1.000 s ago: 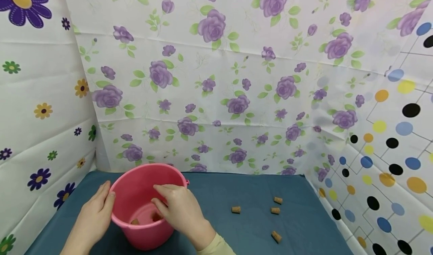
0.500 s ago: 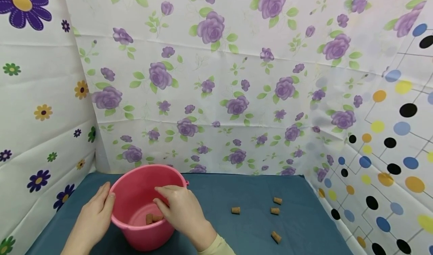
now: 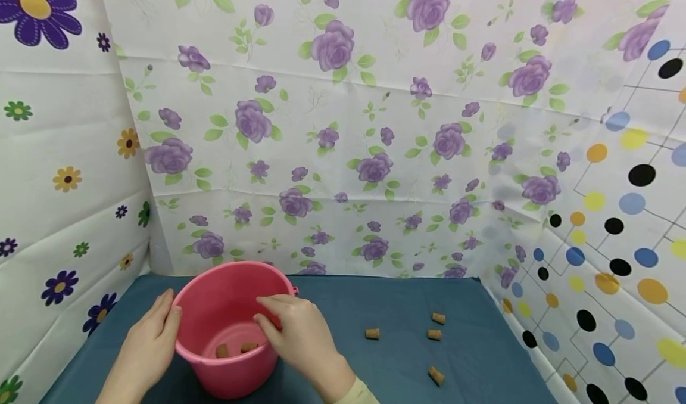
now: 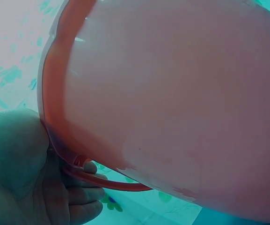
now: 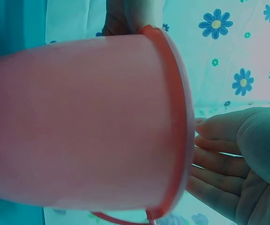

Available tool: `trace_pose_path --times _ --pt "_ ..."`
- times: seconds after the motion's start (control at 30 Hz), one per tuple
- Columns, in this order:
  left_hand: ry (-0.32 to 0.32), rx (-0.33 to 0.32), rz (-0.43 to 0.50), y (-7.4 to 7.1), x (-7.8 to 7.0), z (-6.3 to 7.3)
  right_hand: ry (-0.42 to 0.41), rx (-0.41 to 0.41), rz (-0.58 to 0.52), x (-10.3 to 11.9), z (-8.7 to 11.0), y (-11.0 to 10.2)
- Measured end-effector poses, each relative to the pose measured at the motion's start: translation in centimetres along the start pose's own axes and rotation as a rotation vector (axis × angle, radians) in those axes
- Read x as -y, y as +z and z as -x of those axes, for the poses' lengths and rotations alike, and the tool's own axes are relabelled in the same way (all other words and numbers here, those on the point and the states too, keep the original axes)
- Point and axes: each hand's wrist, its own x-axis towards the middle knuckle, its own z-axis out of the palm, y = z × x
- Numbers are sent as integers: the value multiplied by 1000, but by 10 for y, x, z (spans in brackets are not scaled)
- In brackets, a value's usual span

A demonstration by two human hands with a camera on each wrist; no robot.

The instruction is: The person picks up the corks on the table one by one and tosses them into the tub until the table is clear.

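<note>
A pink plastic bucket (image 3: 233, 368) stands on the blue cloth with its mouth toward the head camera. Two brown corks, a left one (image 3: 221, 351) and a right one (image 3: 248, 347), lie at its bottom. My left hand (image 3: 147, 344) rests along the bucket's left side, thumb at the rim, fingers extended; the left wrist view shows its fingers behind the bucket's handle (image 4: 109, 184). Over the right rim reaches my right hand (image 3: 302, 338), its loosely bent fingers above the opening and nothing seen in them. In the right wrist view its fingers (image 5: 219, 161) show just past the rim.
Several corks lie on the blue cloth (image 3: 396, 362) right of the bucket: a single cork (image 3: 372, 333), a far cork (image 3: 438, 318), a cork (image 3: 434, 335) just below it and a near cork (image 3: 436, 376). Patterned sheets (image 3: 332, 112) enclose the back and sides.
The corks inside the bucket have shifted about on its bottom; the left one has slid left in the last half second. My right hand has moved slightly right. My left hand has stayed.
</note>
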Motion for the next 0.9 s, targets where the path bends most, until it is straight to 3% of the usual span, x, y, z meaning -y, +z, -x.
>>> trace_pose_path --times 0.57,0.9 --pt "-15 10 2 0 0 -1 125 -97 -88 -29 38 -27" --pt "-26 13 2 0 -1 0 219 -88 -29 -59 68 -40"
